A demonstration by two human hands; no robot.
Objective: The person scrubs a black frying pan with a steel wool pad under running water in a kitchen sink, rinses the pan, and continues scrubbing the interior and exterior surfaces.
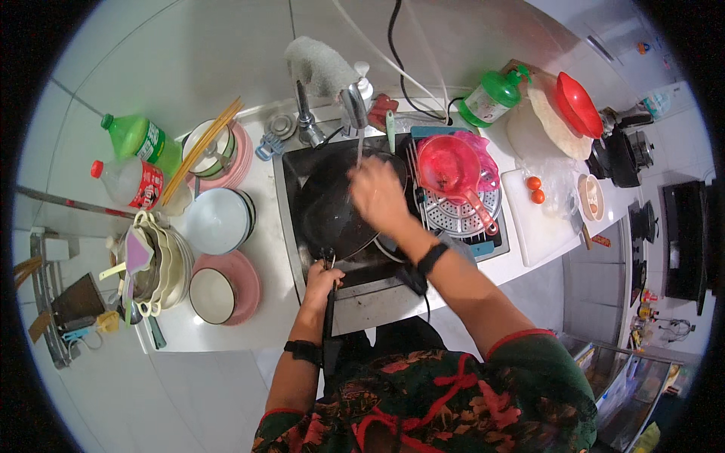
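Note:
A dark wok (328,198) lies tilted in the black sink (292,161). Its long handle points toward me, and my left hand (323,283) is wrapped around it. Over the wok's inside, under the running stream of the chrome faucet (355,106), is my right hand (378,195). Blur and the angle hide its fingertips, so whether it grips something does not show. Water falls onto or just beside those fingers. Another pan (391,249) is partly visible beneath my right forearm.
Right of the wok, a red strainer-like ladle (447,164) rests above a perforated steamer plate (461,214). Farther right are a white cutting board (532,226) and two tomatoes (535,190). Stacked bowls (218,221), pink plates (249,289) and bottles (141,141) crowd the left counter.

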